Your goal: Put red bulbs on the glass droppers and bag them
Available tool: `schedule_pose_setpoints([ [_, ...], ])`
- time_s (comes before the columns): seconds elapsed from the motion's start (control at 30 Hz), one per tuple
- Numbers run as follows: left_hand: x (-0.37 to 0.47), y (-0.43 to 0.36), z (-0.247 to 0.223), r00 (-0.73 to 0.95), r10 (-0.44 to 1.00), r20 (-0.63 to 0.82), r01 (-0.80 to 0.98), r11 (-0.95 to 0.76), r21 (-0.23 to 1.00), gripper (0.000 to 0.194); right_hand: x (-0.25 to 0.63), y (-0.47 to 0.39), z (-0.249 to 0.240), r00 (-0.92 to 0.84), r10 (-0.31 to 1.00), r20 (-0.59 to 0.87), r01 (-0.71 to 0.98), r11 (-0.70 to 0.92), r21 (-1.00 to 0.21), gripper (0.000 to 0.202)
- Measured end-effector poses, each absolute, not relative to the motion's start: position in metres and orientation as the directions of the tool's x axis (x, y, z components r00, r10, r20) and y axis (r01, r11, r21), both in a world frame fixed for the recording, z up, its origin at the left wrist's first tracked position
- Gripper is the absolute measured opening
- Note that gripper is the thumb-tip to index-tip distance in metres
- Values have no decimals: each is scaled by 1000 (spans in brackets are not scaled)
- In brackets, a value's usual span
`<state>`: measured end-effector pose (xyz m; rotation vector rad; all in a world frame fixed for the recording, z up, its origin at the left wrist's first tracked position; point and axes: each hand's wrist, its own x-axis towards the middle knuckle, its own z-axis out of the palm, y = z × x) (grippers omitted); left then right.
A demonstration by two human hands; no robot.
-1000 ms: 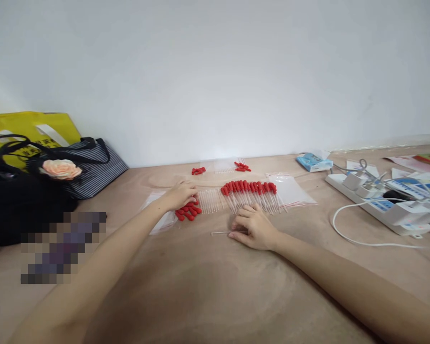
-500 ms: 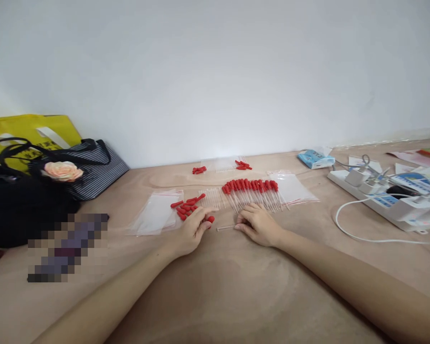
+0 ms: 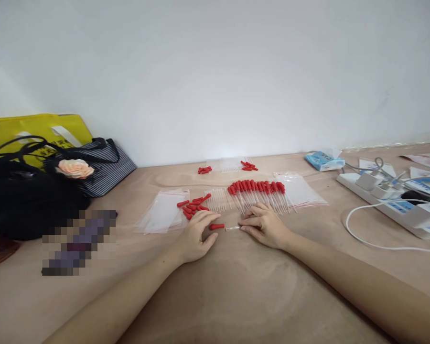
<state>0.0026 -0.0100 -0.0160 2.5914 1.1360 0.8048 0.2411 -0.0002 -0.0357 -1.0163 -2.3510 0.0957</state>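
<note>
Just below frame centre, a red bulb [image 3: 217, 227] is now lying with its narrow end newly facing the tube [image 3: 232, 228], so they're nearly lining up. I'm spreading my left hand's [image 3: 196, 239] fingers around it; my right hand's [image 3: 267, 226] are pinching the tube.

The tube row [image 3: 217, 199] lies between the bulb pile [image 3: 191, 208], left, and droppers [image 3: 252, 186], right

On our tan tabletop [image 3: 258, 291] we see | red dropper bulbs [image 3: 189, 210] | bulb-topped droppers [image 3: 252, 185] | zip bags [image 3: 161, 210] | white power strip [image 3: 383, 209]
</note>
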Motion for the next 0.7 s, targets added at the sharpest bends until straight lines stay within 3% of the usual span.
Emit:
schedule_pose_setpoints([
  [0.17, 10, -7, -23, 549, 694, 466, 722, -675, 155, 22, 237, 1, -38, -546, 673, 499, 634, 721, -279, 14],
  [0.27, 13, -5, -24, 540, 702, 465, 763, -641, 82, 19, 235, 1, -40, -544, 677, 496, 636, 718, -282, 14],
  [0.5, 10, -2, -24, 552, 695, 460, 747, -658, 98, 18, 233, -1, -36, -529, 722, 445, 648, 683, -338, 9],
  [0.7, 11, -4, -22, 555, 696, 456, 719, -677, 157, 19, 232, -2, -33, -511, 746, 428, 707, 647, -284, 8],
])
